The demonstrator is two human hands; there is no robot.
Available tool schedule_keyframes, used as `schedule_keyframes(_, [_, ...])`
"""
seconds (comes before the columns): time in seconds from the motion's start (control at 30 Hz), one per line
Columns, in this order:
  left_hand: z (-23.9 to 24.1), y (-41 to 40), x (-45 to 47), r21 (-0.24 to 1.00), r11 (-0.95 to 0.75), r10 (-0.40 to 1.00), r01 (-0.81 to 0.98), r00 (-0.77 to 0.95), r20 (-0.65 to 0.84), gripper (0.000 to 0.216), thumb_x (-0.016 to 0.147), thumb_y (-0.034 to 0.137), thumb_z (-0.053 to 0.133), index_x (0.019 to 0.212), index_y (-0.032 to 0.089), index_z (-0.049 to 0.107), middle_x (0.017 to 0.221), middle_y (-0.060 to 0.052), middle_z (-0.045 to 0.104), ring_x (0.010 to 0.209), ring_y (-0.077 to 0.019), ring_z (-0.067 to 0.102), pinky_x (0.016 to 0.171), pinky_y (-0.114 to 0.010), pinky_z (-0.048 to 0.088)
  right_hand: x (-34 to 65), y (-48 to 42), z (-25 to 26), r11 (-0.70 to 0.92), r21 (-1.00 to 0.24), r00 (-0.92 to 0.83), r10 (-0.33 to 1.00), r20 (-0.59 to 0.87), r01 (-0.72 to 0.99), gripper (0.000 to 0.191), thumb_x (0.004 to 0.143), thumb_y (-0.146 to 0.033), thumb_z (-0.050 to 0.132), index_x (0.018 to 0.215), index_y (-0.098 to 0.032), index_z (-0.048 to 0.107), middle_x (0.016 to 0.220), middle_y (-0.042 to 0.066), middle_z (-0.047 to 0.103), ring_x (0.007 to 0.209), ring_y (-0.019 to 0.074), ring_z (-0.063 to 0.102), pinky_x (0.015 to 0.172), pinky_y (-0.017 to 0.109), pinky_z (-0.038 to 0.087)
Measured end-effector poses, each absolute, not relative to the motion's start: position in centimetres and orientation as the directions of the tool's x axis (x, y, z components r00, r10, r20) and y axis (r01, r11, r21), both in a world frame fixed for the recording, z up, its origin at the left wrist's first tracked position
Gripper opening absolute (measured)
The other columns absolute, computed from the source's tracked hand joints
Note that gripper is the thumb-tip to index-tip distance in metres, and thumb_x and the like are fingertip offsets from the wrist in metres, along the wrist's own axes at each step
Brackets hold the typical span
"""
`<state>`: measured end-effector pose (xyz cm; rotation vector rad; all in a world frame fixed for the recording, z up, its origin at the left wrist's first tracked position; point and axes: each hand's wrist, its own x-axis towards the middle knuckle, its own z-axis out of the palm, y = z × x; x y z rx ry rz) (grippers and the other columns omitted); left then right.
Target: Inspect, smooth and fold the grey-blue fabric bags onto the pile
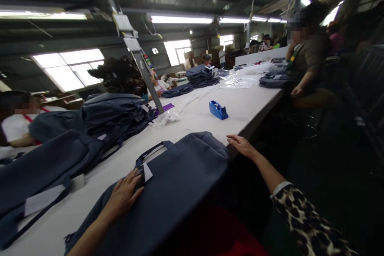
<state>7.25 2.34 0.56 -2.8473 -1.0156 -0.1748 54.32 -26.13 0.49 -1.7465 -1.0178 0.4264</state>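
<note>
A dark navy fabric bag [177,184] with a handle and a white tag [147,171] lies in front of me on the long white table [246,108]. My left hand [126,194] rests flat on the bag beside the tag, fingers stretched toward it. My right hand [241,145] lies open at the bag's far right corner, near the table edge. A leopard-print sleeve covers that arm.
Piles of the same navy bags [114,114] lie to the left, more [202,76] stacked farther back. A blue tape dispenser [218,110] sits mid-table, with crumpled white paper [166,119] and clear plastic sheets [240,82]. Other people sit along both sides.
</note>
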Motion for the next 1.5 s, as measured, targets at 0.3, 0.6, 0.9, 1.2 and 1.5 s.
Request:
schedule_keyframes(0.3, [3.5,-13.8,15.9,0.167,-0.952,0.255,0.256,0.966,-0.031,0.078,0.090,0.045,0.056,0.156,0.034,0.015,0.161,-0.004,0.020,0.145,-0.0285,0.029,0.116,-0.050,0.032,49.2,-25.9,-5.8,-0.082,-0.972,0.637,0.742,-0.207,-0.220,0.066,0.080,-0.077,0.049,0.102,-0.018,0.066,0.087,0.007,0.070,0.077,0.0194,0.065,0.065,0.033,0.053])
schedule_keyframes(0.6, [-1.3,-14.7,16.1,-0.288,-0.933,0.186,0.215,0.975,0.125,0.081,0.087,0.011,0.044,0.157,0.029,0.007,0.160,-0.003,0.023,0.145,-0.0242,0.031,0.111,-0.041,0.038,47.8,-23.4,-4.3,0.150,-0.859,0.648,0.722,-0.243,-0.489,0.046,0.064,-0.056,0.079,0.079,-0.015,0.065,0.057,-0.001,0.062,0.044,0.0107,0.050,0.042,0.023,0.039])
schedule_keyframes(0.9, [-3.0,-15.5,13.9,-0.393,-0.845,0.252,0.364,0.918,0.308,0.070,0.094,0.023,0.043,0.157,0.019,0.012,0.157,-0.007,0.033,0.143,-0.0231,0.035,0.113,-0.041,0.036,45.4,-21.5,-0.5,0.305,-0.812,0.699,0.695,-0.169,-0.498,0.044,0.058,-0.046,0.084,0.082,-0.017,0.062,0.066,-0.001,0.067,0.057,0.0140,0.061,0.055,0.026,0.050])
schedule_keyframes(1.2, [-3.5,-15.2,13.7,-0.327,-0.844,0.326,0.425,0.891,0.316,0.074,0.083,0.006,0.041,0.154,0.018,0.024,0.151,-0.011,0.044,0.135,-0.0248,0.046,0.107,-0.042,0.044,44.6,-23.9,0.4,0.213,-0.913,0.696,0.712,-0.099,-0.348,0.053,0.072,-0.062,0.070,0.101,-0.017,0.065,0.081,0.004,0.071,0.070,0.0180,0.066,0.057,0.027,0.052])
schedule_keyframes(1.5, [3.1,-14.2,12.6,-0.119,-0.901,0.403,0.417,0.906,0.130,0.052,0.091,0.028,0.048,0.142,0.016,0.047,0.145,-0.012,0.050,0.130,-0.0256,0.053,0.108,-0.042,0.046,44.5,-31.9,-1.1,0.034,-0.161,0.077,0.769,0.635,0.986,0.105,0.070,-0.031,0.081,0.155,-0.024,0.021,0.161,0.014,0.020,0.148,0.0338,0.017,0.118,0.054,0.022])
